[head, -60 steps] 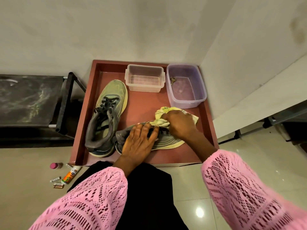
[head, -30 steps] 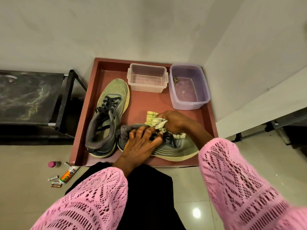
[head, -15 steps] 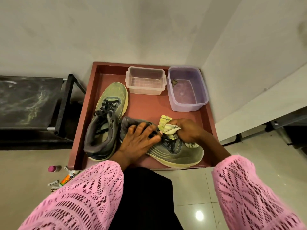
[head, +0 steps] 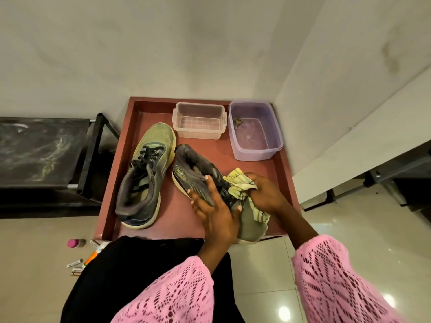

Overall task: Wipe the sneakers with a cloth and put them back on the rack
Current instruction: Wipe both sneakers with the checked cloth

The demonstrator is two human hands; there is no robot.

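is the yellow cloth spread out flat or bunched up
Bunched up. The right hand grips the yellow cloth in a wad against the sneaker.

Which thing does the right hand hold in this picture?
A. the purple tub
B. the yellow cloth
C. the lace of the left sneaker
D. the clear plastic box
B: the right hand grips the yellow cloth and presses it against the sneaker that the left hand steadies.

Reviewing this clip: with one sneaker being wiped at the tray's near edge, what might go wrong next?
The grey sneaker held by the left hand overhangs the red-brown tray's near edge, so it might slip onto the floor. The yellow cloth in the right hand may snag the laces. Wide strokes might knock the purple plastic tub.
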